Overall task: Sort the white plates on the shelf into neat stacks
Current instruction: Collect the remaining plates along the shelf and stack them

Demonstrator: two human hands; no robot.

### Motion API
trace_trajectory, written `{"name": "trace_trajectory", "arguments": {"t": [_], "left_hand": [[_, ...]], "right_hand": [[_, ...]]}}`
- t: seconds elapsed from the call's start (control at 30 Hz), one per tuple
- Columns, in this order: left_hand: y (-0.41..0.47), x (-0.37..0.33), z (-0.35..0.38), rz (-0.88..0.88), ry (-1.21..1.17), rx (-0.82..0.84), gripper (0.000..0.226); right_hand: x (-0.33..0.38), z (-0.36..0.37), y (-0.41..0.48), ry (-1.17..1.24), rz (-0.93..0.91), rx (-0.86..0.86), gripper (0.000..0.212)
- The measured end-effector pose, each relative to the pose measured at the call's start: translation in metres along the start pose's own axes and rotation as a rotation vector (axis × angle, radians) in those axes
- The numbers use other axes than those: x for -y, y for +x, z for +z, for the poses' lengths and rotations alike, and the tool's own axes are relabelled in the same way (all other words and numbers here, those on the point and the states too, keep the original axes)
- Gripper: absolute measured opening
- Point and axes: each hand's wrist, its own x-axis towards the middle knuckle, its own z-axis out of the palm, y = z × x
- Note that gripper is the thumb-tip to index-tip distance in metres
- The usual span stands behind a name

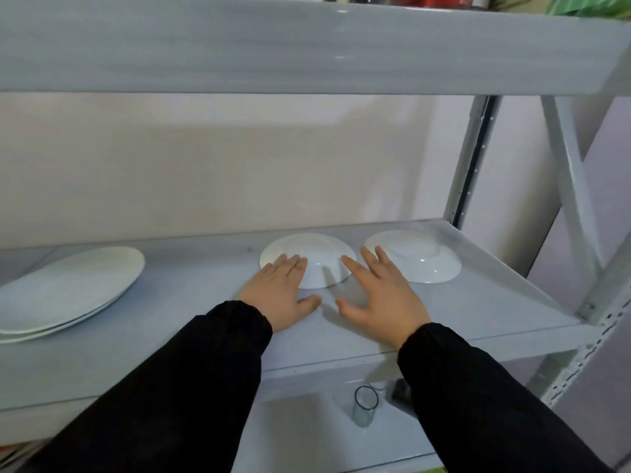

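A white deep plate (317,254) lies upside down in the middle of the grey shelf (170,319). My left hand (280,295) rests flat with its fingertips on the plate's left edge. My right hand (379,295) hovers spread just right of it, fingers apart, between this plate and a second upturned white plate (416,257) at the far right. At the shelf's left end, a stack of two or three larger flat white plates (65,288) stands right side up. Both hands hold nothing.
The shelf above (307,46) hangs low over the work space. Metal uprights and a diagonal brace (573,199) close the right side. On the lower shelf stands a clear drinking glass (365,406) beside a dark object (401,392).
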Motion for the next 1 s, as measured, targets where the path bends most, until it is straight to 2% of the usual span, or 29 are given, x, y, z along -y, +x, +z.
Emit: {"name": "trace_trajectory", "arguments": {"t": [0.13,0.3,0.5,0.57,0.63,0.7,0.9,1.0], "left_hand": [[-0.012,-0.001,-0.004,-0.012,-0.006,-0.030,0.084],[-0.049,-0.004,-0.011,-0.021,0.010,-0.048,0.099],[-0.110,-0.020,-0.018,0.004,0.059,-0.085,0.097],[-0.123,-0.022,-0.017,0.046,0.131,-0.102,0.086],[-0.131,-0.020,-0.013,0.106,0.231,-0.179,0.060],[-0.137,-0.019,-0.013,0.115,0.298,-0.210,0.046],[-0.143,-0.021,-0.018,0.163,0.420,-0.259,0.042],[-0.139,-0.016,-0.029,0.118,0.408,-0.308,0.044]], "right_hand": [[0.001,-0.002,-0.002,0.019,0.007,0.011,0.088],[0.002,-0.003,-0.003,0.043,-0.019,0.025,0.087],[0.002,-0.007,-0.007,0.119,-0.050,0.039,0.083],[0.002,-0.006,-0.008,0.116,-0.066,0.044,0.082],[0.000,-0.005,-0.009,0.124,-0.077,0.050,0.082],[-0.001,-0.004,-0.009,0.137,-0.083,0.054,0.082],[0.000,-0.004,-0.009,0.133,-0.086,0.057,0.082],[0.000,-0.005,-0.010,0.141,-0.092,0.054,0.080]]}}
